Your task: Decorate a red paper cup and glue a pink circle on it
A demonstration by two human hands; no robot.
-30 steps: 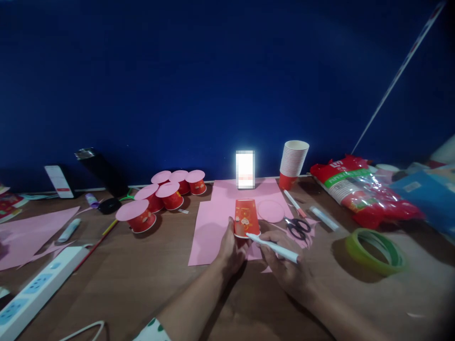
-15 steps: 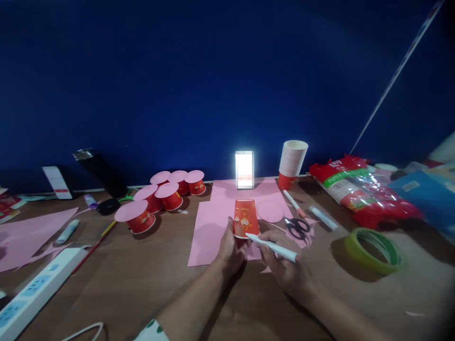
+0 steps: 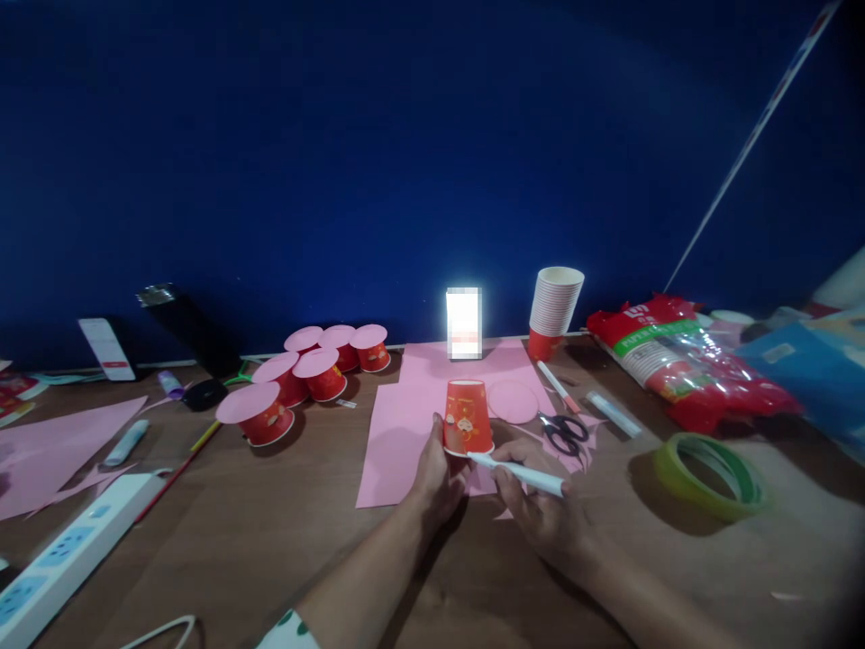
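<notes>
Worktop: brown, wood-look (image 3: 304, 550), carrying everything below.
Plastic bag: red and clear (image 3: 682, 365), lying on the right; stacked paper cups show through its film.
Pink sheets: overlapping (image 3: 388, 451), flat beneath the work.
Capped cups: six red cups (image 3: 324, 383), mouth-down on the left, each with a pink disc on its upturned base.
Left hand: (image 3: 439, 473) curled around the lower left of the held cup, thumb along its side.
Right hand: (image 3: 541, 509) pinching the marker between thumb and fingers.
Cup stack: white cups nested mouth-up (image 3: 555, 306), leaning slightly, a red one outermost at the bottom.
Held cup: red, printed (image 3: 468, 413), above the pink sheets, between the hands, wide rim toward the person.
Marker: white (image 3: 531, 476); half a second ago its tip lay over the cup's lower face, now it sits slightly lower, at the rim.
</notes>
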